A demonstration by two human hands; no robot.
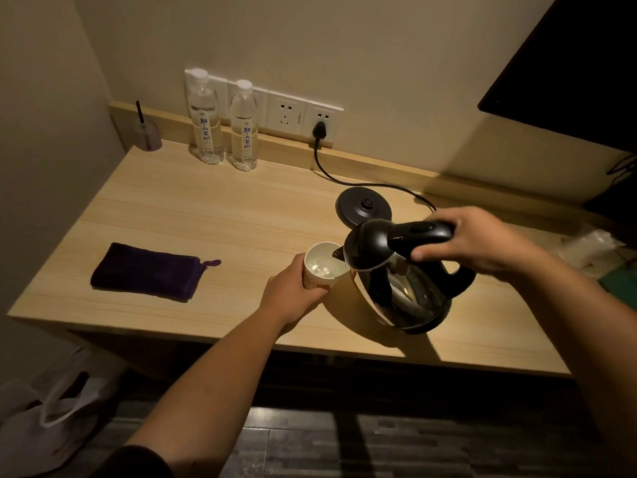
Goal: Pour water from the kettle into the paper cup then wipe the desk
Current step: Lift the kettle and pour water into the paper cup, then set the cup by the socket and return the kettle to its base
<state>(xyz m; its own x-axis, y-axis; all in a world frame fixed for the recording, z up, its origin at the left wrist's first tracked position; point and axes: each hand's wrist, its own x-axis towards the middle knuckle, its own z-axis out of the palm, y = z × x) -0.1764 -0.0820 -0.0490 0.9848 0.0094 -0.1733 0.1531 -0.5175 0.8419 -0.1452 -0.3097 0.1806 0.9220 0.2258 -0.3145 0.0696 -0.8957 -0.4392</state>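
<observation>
Both hands are busy over the wooden desk (206, 208). The right hand (479, 241) is wrapped around the black handle of the electric kettle (396, 277), fingers curled under it and thumb across the top, tipping the steel body so its spout sits at the rim of the paper cup (322, 267). The left hand (293, 293) is closed around the near side of that cup, which stands on the desk just left of the kettle; clear water shows inside (how full, I cannot tell). Just behind the kettle lies its round black base (362, 205), bare, with a black cord (344, 179) running back to a plug (319, 130) seated in the wall socket strip. Well to the left of the cup, a folded dark purple cloth (146, 272) lies flat on the desk, apart from everything else. At the back edge, two sealed water bottles (224, 122) stand upright side by side against the wall, and a small clear holder with a dark pen (147, 131) sits in the far left corner.
</observation>
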